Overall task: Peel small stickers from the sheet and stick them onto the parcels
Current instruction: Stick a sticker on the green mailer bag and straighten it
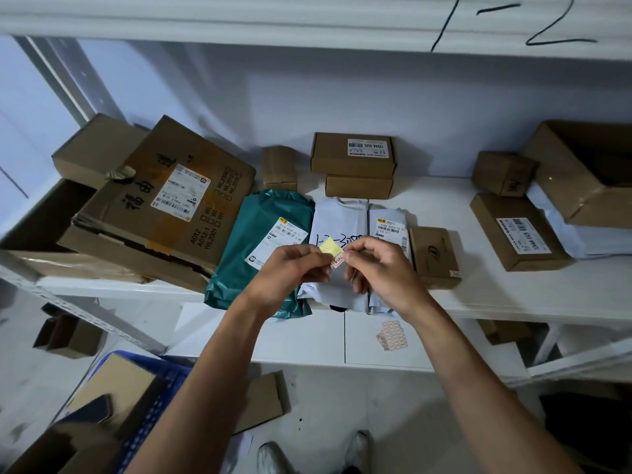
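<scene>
My left hand pinches a small yellow backing sheet above the shelf's front edge. My right hand pinches a small white sticker with red print at that sheet's lower corner. Under both hands lie a green poly mailer, a grey poly mailer with black handwriting and a second grey mailer bearing a label. A larger sticker sheet lies on the lower shelf below my right wrist.
Cardboard boxes crowd the white shelf: a big taped box at left, two stacked boxes behind, a small box beside my right hand, more at right. A blue crate stands on the floor.
</scene>
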A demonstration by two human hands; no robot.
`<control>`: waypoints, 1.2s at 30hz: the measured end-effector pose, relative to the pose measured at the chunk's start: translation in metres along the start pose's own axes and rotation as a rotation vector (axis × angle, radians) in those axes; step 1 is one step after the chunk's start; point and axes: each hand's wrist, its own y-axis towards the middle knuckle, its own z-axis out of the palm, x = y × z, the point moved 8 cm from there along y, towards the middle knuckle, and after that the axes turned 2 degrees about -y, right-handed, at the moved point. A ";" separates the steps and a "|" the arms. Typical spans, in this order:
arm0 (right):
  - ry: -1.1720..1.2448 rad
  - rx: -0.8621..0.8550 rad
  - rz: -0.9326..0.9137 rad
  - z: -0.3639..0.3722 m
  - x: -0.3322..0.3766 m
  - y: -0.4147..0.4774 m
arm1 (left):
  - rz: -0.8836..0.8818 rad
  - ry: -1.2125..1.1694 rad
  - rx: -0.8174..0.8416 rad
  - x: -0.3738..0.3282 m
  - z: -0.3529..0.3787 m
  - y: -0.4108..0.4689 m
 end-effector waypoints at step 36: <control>-0.111 -0.058 -0.039 -0.015 0.011 -0.005 | 0.086 0.085 -0.032 -0.017 0.010 0.000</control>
